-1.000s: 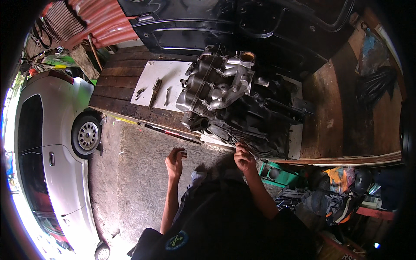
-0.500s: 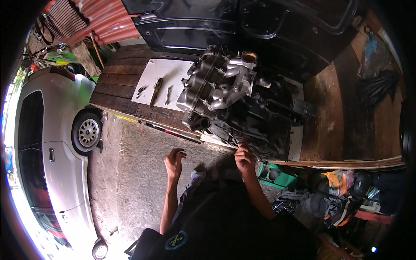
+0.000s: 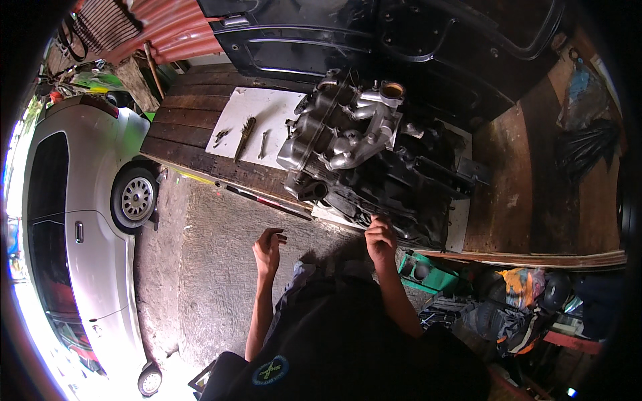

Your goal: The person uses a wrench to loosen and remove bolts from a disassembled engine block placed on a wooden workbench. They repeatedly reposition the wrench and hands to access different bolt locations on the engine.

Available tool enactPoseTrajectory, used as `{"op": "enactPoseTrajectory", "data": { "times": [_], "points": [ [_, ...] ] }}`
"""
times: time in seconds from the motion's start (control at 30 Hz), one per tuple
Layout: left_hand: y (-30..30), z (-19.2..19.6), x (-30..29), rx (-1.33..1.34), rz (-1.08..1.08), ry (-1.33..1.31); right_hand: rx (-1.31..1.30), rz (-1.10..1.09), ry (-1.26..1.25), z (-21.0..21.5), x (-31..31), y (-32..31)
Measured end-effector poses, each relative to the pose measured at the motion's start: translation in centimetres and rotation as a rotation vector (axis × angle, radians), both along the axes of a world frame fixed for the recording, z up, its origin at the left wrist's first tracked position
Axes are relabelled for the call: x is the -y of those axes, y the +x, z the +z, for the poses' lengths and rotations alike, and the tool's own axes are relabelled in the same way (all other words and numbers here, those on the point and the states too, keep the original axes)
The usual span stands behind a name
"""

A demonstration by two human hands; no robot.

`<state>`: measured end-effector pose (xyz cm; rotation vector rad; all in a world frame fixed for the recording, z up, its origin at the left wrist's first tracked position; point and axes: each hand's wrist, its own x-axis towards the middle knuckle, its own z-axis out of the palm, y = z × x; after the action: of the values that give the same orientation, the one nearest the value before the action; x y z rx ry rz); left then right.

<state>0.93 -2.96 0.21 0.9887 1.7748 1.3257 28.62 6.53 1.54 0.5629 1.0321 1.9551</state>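
Observation:
A grimy engine (image 3: 314,134) with a dull silver intake manifold (image 3: 364,144) lies on the wooden bench, its lower right part dark and hard to make out. My right hand (image 3: 380,242) is at the engine's near edge, fingers curled in; whatever they may hold is hidden. To its left, my left hand (image 3: 267,249) hovers over the floor in front of the bench, fingers loosely bent, thumb apart, nothing visible in it. On a white board (image 3: 231,110) left of the engine lie a small wrench (image 3: 263,144), a dark brush-like tool (image 3: 245,138) and small dark pieces (image 3: 221,137).
The plank bench (image 3: 184,113) backs onto a black vehicle panel (image 3: 301,40). A white car (image 3: 97,214) stands at the left. Below the bench's right end sit a green container (image 3: 428,274) and a jumbled pile (image 3: 521,294). Plastic bags (image 3: 585,140) hang at the right.
The view has shifted slightly, so the bench and engine appear a little further right. Both hands keep nearly the same pose; the right one stays by the engine's near edge.

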Motion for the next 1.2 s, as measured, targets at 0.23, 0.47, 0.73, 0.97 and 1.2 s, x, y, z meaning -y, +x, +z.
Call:
{"op": "enactPoseTrajectory", "data": {
  "times": [0.23,0.47,0.73,0.97,1.2],
  "points": [
    [0.2,0.1,-0.5,0.016,-0.026,-0.013,0.198,0.153,0.021,-0.4,-2.2,-3.4],
    [0.4,-0.1,0.0,0.014,-0.042,0.012,0.693,0.178,-0.083,-1.6,-4.9,-10.2],
    [-0.5,-1.0,1.2,0.026,-0.004,0.001,0.52,0.145,0.142,-0.8,-2.9,-6.8],
    [-0.1,-1.4,0.8,0.064,-0.031,0.011,0.167,0.2,0.172,-0.3,2.5,-1.3],
    [0.6,-1.0,-0.4,0.082,-0.098,-0.003,0.174,0.145,0.104,-2.7,3.5,-0.2]
  ]
}}
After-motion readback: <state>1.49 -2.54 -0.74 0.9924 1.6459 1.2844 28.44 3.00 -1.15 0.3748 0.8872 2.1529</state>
